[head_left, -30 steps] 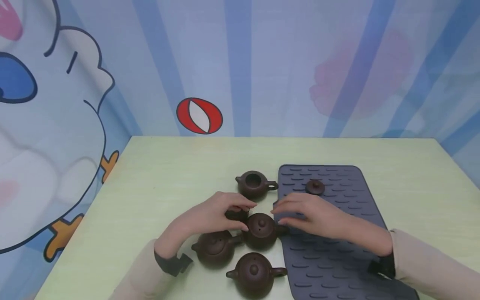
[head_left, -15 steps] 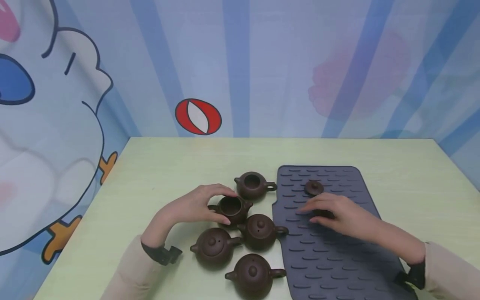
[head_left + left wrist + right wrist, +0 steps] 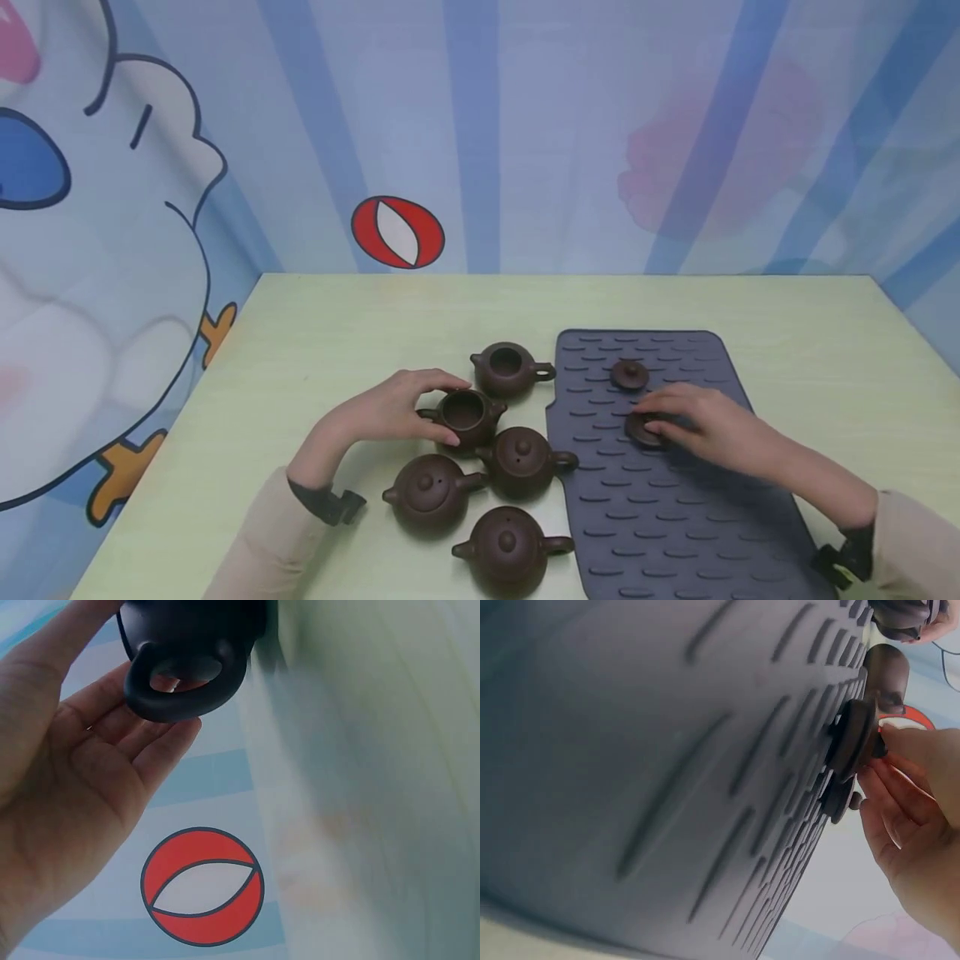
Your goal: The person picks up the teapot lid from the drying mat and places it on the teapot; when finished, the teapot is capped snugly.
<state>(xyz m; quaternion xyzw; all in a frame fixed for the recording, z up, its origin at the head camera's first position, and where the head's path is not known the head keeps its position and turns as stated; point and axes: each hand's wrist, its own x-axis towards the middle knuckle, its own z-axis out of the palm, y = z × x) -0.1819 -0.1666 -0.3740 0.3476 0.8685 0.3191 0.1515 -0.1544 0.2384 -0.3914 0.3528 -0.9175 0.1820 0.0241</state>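
My left hand (image 3: 393, 408) holds a dark brown teapot (image 3: 462, 412) without a lid, thumb at the near side and fingers at the far side. In the left wrist view the looped handle (image 3: 187, 712) of that teapot points toward the palm. Over the dark grey ridged mat (image 3: 622, 500), my right hand (image 3: 708, 429) pinches a round brown lid (image 3: 647, 430) by its knob. The right wrist view has this lid (image 3: 851, 739) at or just above the ridges; contact is hard to tell. Just beyond it lies another lid (image 3: 629, 375), knob up.
Behind the held teapot stands a second lidless teapot (image 3: 506, 371), handle by the mat's edge. Nearer are three lidded teapots: one (image 3: 522, 462) close beside the held one, one (image 3: 429, 496) at the left, one (image 3: 508, 550) at the front.
My right hand has moved right from the teapots to the mat, carrying the lid and lowering it. The left hand shifted slightly left, and the lidless teapot has come into view.
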